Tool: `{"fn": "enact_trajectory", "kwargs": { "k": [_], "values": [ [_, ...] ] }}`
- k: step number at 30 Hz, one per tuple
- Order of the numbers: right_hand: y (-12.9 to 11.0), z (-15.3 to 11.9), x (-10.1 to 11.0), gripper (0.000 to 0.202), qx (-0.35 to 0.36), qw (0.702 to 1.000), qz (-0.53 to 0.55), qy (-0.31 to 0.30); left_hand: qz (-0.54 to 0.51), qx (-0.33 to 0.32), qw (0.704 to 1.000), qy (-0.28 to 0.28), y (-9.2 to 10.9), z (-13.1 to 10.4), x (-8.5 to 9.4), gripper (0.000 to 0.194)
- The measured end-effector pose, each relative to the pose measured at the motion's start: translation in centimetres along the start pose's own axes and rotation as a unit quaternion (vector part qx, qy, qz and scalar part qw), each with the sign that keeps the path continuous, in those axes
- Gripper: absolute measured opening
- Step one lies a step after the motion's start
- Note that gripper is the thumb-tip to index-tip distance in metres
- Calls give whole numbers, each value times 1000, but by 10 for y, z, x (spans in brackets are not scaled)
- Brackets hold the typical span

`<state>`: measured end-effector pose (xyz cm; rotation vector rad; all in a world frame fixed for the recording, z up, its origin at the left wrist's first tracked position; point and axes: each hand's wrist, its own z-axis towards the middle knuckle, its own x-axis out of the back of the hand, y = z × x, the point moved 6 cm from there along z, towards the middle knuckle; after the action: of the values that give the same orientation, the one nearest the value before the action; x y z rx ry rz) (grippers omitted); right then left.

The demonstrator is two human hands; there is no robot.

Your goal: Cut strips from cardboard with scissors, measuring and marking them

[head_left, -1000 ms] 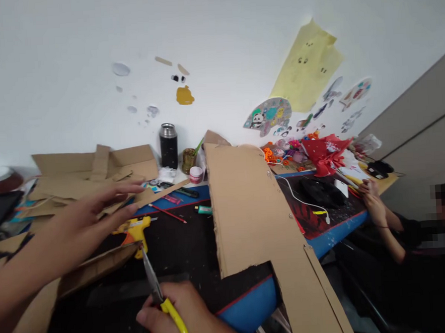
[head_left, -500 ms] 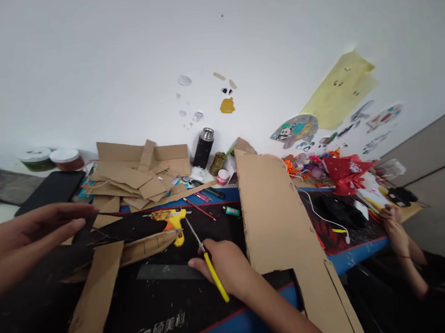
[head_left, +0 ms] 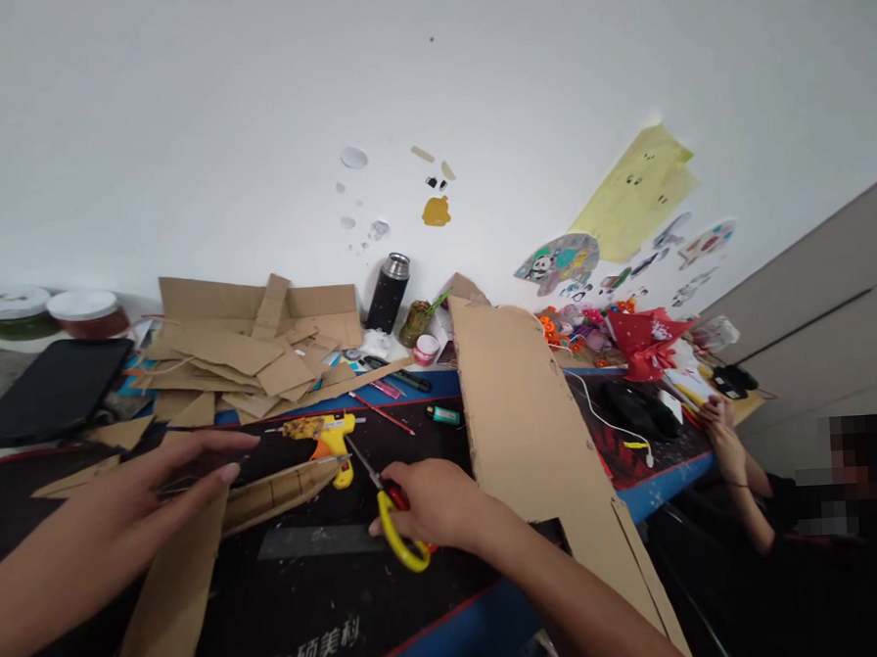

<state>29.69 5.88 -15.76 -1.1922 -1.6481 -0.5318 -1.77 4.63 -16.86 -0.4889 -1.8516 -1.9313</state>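
Observation:
My right hand (head_left: 437,505) is closed on scissors with yellow and red handles (head_left: 402,546), whose blades point up and left toward the yellow glue gun (head_left: 338,446). At the left, my left hand (head_left: 161,510) hovers with thumb and fingers apart, holding nothing, over the upper end of a cardboard strip (head_left: 164,617). Beside its fingertips lies a curved, boat-like cardboard piece (head_left: 278,494), its right tip by the glue gun. A clear ruler-like strip (head_left: 317,542) rests on the black mat below.
A large cardboard sheet (head_left: 523,412) crosses the table right of my right hand. Behind are a cardboard pile (head_left: 226,354), a black flask (head_left: 388,294), a small jar (head_left: 426,349) and pencils. At the far right, another person's hands (head_left: 719,422) are at the table.
My left hand has moved right, over the strip. The scissors have turned in my right hand, so the yellow handle loop now shows. The view has shifted slightly.

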Motion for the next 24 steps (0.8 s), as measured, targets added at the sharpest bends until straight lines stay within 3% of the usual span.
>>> {"fn": "enact_trajectory", "kwargs": {
  "k": [3,5,7,9,11,13,15,18,24],
  "values": [
    [-2,-5,7,48,34,999,37,4,33,-11,999,-34,41,10,-15,36],
    [4,-11,18,35,17,993,95,66,6,-44,998,-36,72,25,-33,36],
    [12,-19,26,23,-7,972,186,144,-37,-68,995,-68,98,47,-65,34],
    [17,-30,21,21,-20,935,305,179,-80,-67,991,-89,119,75,-104,31],
    [13,-41,2,26,-15,896,419,150,-103,-36,989,-100,135,105,-144,28],
    [-1,-52,-17,26,40,878,469,92,-106,-18,988,-113,150,133,-183,28],
    [-20,-65,-31,22,115,874,470,48,-112,11,985,-130,160,154,-218,30],
    [-36,-77,-38,18,178,857,481,43,-126,69,976,-165,165,170,-257,38],
    [-46,-75,-41,19,141,843,518,33,-165,139,950,-228,154,167,-296,41]
  ]
}}
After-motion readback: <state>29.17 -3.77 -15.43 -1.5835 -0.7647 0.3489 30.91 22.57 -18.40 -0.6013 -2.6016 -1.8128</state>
